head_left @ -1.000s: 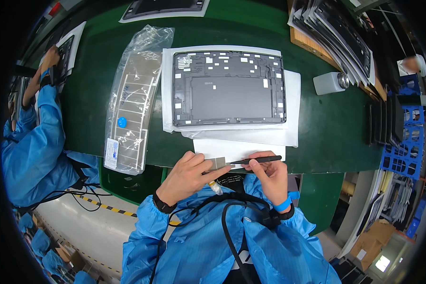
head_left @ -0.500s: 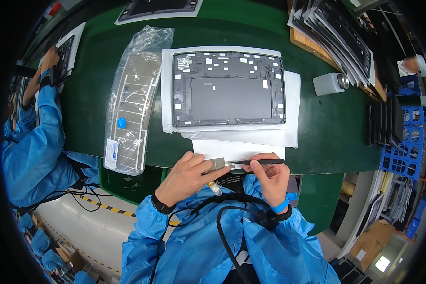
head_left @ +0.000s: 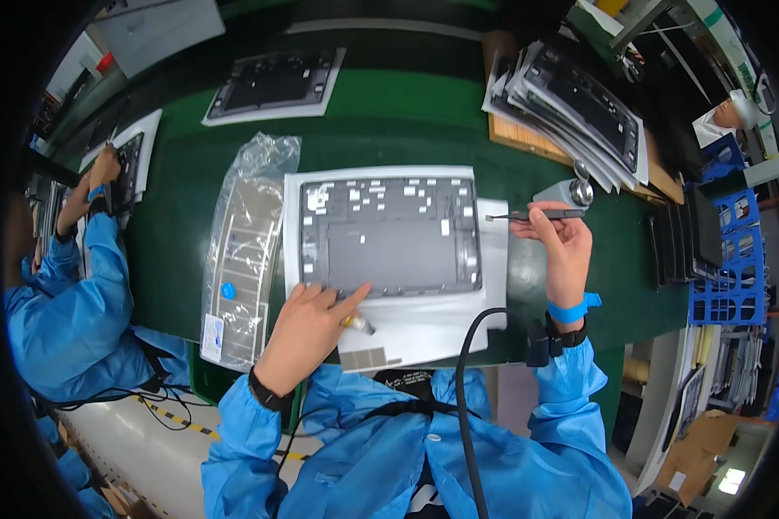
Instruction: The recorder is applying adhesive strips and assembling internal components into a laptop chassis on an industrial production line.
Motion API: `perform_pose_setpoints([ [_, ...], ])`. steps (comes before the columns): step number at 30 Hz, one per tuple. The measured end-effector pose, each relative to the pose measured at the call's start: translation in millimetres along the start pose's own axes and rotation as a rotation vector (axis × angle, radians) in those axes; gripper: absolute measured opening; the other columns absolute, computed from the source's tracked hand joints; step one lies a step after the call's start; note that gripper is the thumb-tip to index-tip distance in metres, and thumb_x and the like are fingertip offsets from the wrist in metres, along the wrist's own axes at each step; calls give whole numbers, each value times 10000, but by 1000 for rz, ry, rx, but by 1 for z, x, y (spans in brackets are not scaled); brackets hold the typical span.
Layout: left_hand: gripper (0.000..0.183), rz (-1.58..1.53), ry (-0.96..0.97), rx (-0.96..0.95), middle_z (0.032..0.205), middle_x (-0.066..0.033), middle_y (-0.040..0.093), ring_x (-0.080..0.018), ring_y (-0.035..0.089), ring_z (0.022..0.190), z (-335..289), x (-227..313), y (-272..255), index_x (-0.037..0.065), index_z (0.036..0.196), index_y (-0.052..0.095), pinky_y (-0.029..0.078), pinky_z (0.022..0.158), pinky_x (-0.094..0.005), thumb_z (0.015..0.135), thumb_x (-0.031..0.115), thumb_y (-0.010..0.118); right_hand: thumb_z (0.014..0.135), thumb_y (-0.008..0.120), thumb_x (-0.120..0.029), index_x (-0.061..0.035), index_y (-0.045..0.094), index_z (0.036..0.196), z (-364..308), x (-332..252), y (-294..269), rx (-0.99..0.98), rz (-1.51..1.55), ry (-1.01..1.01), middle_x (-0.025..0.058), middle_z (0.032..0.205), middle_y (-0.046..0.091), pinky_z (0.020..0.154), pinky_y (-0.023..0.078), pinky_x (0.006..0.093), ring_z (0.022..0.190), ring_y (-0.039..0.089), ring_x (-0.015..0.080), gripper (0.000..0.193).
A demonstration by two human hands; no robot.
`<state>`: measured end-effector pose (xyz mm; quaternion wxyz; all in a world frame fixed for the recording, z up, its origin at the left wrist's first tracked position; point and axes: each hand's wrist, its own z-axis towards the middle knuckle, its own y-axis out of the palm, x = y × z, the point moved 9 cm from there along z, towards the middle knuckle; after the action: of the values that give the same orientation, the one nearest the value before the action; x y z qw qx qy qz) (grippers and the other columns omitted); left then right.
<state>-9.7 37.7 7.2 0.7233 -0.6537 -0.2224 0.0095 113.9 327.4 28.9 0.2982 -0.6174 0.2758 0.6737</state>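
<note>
A dark tablet housing (head_left: pixel 398 259) dotted with small white patches lies on white sheets at the middle of the bench. Spread fingers of my left hand (head_left: pixel 307 333) rest at its lower left edge, the index finger reaching onto it. Off its right side, my right hand (head_left: pixel 564 246) grips black tweezers (head_left: pixel 541 214) that point left. At their tip is a tiny light piece (head_left: pixel 490 218), too small to name. A small grey sheet (head_left: pixel 368 358) with pale lines lies on the white paper (head_left: pixel 424 333) close to me. Beside my left hand is a small yellow-and-white tube (head_left: pixel 359 324), partly hidden.
Left of the housing lies a clear plastic bag (head_left: pixel 242 251) of grey sheets. A bottle with a metal top (head_left: pixel 571 192) stands beyond my right hand. Stacked housings (head_left: pixel 571 112) fill the far right, and another housing (head_left: pixel 273 86) lies far left. A co-worker (head_left: pixel 78 285) sits at left.
My left hand has let go of the small grey sheet, now on the paper, and moved to the housing. My right hand has carried the tweezers up and right. The view has shifted.
</note>
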Motion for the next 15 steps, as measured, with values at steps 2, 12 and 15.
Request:
perform_pose_setpoints([
  [2,447,-71,0,-14,751,-86,563,-251,527,755,-2,2,-15,119,1307,639,421,741,-374,863,126,683,953,642,-67,64,618,1065,23,12,-1,-31,11,9,163,922,700,755,599,317,822,723,235,174],
  [12,290,-211,418,-37,900,-105,663,-294,594,881,120,27,-46,54,1176,643,458,818,-388,894,117,646,942,645,-31,49,545,1072,65,69,13,-87,58,49,155,886,690,707,603,293,796,723,211,183],
  [15,357,-168,451,-63,810,-120,643,-300,589,795,149,29,-17,99,1298,600,467,769,-426,959,212,605,939,650,-35,51,552,1069,61,75,15,-103,60,76,149,889,689,706,601,291,793,724,209,184],
])
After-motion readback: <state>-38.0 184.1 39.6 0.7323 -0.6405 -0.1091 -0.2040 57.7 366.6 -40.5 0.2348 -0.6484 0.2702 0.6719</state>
